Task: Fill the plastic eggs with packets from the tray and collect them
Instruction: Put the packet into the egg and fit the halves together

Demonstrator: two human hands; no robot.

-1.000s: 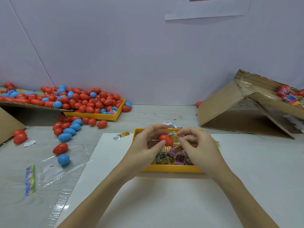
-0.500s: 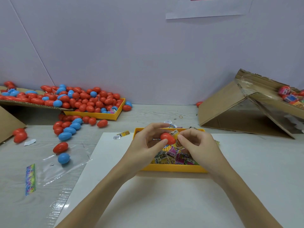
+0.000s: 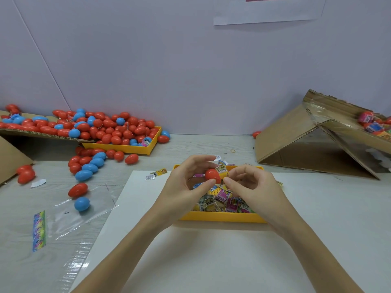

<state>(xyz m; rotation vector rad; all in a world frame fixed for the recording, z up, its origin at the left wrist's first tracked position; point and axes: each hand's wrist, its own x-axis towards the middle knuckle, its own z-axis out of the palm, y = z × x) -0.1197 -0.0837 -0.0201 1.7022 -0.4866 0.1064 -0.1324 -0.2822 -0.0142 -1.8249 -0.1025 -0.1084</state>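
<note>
Filling step in hand: left hand [image 3: 186, 185] pinches red egg [image 3: 212, 174] above yellow tray [image 3: 222, 217] at counter centre, right hand [image 3: 249, 185] pinches yellow packet [image 3: 222, 171] at egg's mouth; next, by my judgement: press packet fully in, then snap egg closed.

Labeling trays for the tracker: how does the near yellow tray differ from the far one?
The near tray holds flat printed packets; the far tray is heaped with red and blue eggs. The near tray sits on the white sheet under both hands; the far tray sits by the wall, a cardboard flap over its left end. Eggs spill around the far tray. Both are shallow, yellow, rectangular.
</note>
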